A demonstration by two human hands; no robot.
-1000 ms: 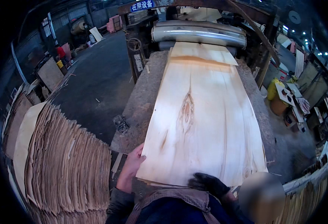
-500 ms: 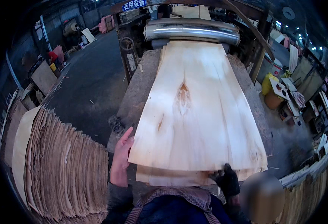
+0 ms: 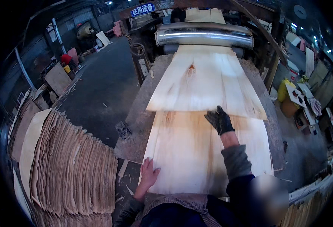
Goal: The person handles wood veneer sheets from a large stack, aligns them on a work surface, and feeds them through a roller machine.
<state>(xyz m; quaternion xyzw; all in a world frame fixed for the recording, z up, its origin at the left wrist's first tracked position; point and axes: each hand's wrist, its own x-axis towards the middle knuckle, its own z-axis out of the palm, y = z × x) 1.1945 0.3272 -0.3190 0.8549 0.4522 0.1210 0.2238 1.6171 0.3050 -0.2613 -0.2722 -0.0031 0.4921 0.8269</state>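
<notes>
A pale wood veneer sheet with a brown knot runs under the shiny metal roller at its far end. My right hand, in a black glove, is at this sheet's near edge, with fingertips over the edge and seemingly gripping it. Beneath lies another veneer sheet with brown streaks, on a stack whose layers are mostly hidden. My bare left hand rests on the lower sheet's left edge, fingers spread and holding nothing.
The worn machine table extends on both sides of the sheets. A tall stack of rough veneer sheets stands at left, and another stack at lower right. A person is partly visible beyond the roller.
The top veneer sheet has slid away from me toward the roller, uncovering the sheet below. My right hand has moved forward with it. My left hand has left its edge and come nearer.
</notes>
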